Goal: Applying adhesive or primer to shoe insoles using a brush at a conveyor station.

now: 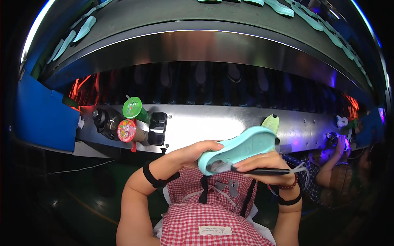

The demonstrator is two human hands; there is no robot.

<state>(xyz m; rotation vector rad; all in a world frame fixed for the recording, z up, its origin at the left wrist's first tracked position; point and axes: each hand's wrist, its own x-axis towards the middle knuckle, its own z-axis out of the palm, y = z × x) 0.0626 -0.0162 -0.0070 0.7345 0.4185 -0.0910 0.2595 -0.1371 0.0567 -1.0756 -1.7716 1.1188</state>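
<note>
A turquoise shoe sole [242, 146] is tilted in front of my chest, its hollow side facing me. My left hand [193, 152] grips its left end, with the thumb along the upper rim. In my right hand [266, 165] is a brush [269, 171] with a slim black handle, and those fingers also lie along the sole's lower edge. The pale bristles touch the inside of the sole near its left end. Clear strands hang off the handle's right end. Just beyond the sole, a light green piece [270, 123] lies on the metal ledge, partly covered.
On the metal ledge [197, 123] stand a black bottle [107, 121], a green-lidded cup [133, 108], a pink-lidded cup [127, 130] and a black divided tray [157, 128]. Farther off, a dark conveyor belt [172, 30] bears several turquoise soles. Another person [330, 168] works at the right.
</note>
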